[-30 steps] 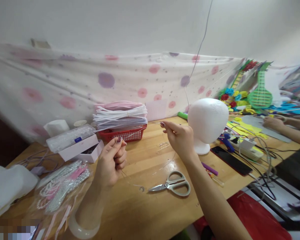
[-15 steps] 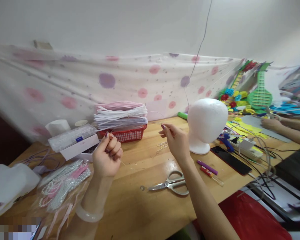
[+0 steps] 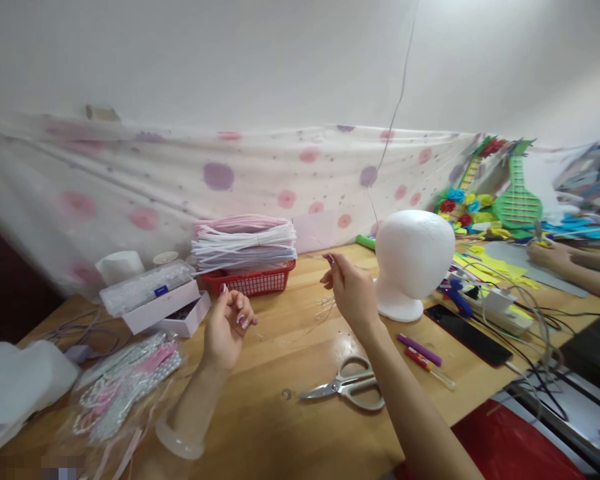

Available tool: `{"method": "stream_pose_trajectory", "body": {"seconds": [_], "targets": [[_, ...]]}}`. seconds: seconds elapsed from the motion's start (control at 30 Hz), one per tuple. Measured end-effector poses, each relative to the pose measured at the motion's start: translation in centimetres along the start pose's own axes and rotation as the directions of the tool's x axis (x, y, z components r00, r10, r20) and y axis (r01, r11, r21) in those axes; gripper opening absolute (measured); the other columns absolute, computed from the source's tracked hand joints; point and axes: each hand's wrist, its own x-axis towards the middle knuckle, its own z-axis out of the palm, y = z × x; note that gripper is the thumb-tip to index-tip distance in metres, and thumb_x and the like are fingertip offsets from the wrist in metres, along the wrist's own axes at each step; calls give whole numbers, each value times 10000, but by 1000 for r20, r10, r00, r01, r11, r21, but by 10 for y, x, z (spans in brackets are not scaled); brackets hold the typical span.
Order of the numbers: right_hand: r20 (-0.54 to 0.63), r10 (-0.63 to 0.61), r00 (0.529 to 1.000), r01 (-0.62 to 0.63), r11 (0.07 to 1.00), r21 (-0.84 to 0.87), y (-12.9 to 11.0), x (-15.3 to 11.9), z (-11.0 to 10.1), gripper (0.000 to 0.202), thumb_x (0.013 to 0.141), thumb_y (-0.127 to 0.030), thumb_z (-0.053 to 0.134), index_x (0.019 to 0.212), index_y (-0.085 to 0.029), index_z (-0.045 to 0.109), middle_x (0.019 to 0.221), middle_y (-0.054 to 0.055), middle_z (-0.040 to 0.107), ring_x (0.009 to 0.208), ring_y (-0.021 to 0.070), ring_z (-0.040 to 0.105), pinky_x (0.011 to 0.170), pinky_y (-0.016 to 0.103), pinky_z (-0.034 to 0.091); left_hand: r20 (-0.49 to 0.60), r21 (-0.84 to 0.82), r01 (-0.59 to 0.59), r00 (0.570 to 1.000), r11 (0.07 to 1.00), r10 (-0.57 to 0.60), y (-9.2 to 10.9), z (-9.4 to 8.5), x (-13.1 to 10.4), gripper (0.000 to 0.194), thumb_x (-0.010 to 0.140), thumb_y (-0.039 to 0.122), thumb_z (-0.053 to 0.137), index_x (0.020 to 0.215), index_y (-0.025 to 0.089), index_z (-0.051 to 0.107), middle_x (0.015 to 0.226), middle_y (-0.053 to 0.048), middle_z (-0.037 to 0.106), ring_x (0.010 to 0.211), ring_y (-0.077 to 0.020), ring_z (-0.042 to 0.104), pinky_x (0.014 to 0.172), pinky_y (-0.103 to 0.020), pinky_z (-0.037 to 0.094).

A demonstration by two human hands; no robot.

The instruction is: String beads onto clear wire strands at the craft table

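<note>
My right hand (image 3: 351, 292) is raised over the middle of the table, its thumb and index finger pinching a thin wire (image 3: 314, 241). Only faint stretches of that wire show. To the left, my left hand (image 3: 230, 327) hovers with the fingers loosely curled and apart, and I see nothing held in it. A clear bangle is on the left wrist. Below my right hand lie several short thin wire pieces (image 3: 326, 307). Scissors (image 3: 347, 385) rest on the table beside the right forearm, blades partly apart and pointing left.
A white foam head (image 3: 414, 260) stands right of my right hand. A red basket (image 3: 265, 283) with bundled pipe cleaners is behind. White boxes and bagged pearl strings (image 3: 130, 380) lie left. A phone (image 3: 467, 335), glue gun (image 3: 456, 297) and cables lie right, near another person's hands (image 3: 553, 257).
My left hand has loosened from a closed pinch, its fingers now apart, and has shifted slightly right. The right hand keeps its pinch in nearly the same place. The view has tilted up slightly.
</note>
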Motion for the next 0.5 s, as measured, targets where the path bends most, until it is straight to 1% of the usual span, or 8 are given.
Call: {"method": "stream_pose_trajectory", "body": {"seconds": [0.07,0.13,0.2,0.23,0.33,0.37,0.43,0.5], "targets": [[30,-31,999,32,999,-39,2,0,-1,250,958,-278,383,1069,-224,600,683,-4,684,577,140,629,560,229,381,-18,96,60,998,994,-59,-1,-8,3,466,757,619,625,660,176,520,474,59,417,442,-79,372,532,-216,417],[89,-62,994,68,995,-71,1,0,-2,248,945,-238,386,1074,-229,598,677,-12,674,575,135,614,557,224,362,-17,255,128,992,959,-127,-3,-15,7,506,712,650,644,713,149,581,509,28,491,479,-90,439,532,-212,417],[175,-83,981,102,989,-103,0,-1,-2,248,941,-216,384,1060,-233,601,664,-19,663,566,134,595,552,223,345,5,393,154,985,907,-170,-4,-19,10,519,695,647,659,718,131,599,521,23,495,479,-84,445,513,-198,393],[215,-85,973,113,987,-119,-1,-1,-1,245,944,-215,383,1046,-233,604,661,-20,662,558,135,586,549,223,337,18,427,148,985,892,-172,-5,-19,11,510,700,638,659,716,132,598,512,42,462,452,-69,409,494,-188,370],[311,-88,946,141,979,-150,-4,0,3,227,952,-216,398,1016,-224,616,709,-4,687,561,138,586,545,227,322,47,430,124,986,894,-159,-8,-18,13,484,733,630,626,714,149,576,490,102,328,390,-34,251,448,-174,303],[329,-90,940,148,977,-156,-5,0,4,222,952,-211,405,1003,-220,621,732,6,697,576,141,597,549,230,321,58,432,120,985,894,-161,-10,-17,13,480,741,631,615,711,154,567,493,101,328,392,-35,252,451,-175,307],[351,-97,931,166,971,-170,-6,2,6,222,955,-209,415,975,-212,636,760,24,710,619,153,619,561,235,327,77,444,114,983,888,-165,-14,-16,12,470,743,619,619,688,158,545,505,83,366,423,-47,312,478,-183,343],[357,-97,929,173,967,-187,-8,3,8,234,963,-219,415,974,-210,648,761,36,715,651,166,633,573,239,337,83,459,112,982,881,-168,-18,-18,10,465,742,612,622,665,166,513,508,78,371,446,-57,341,498,-189,364]]}}
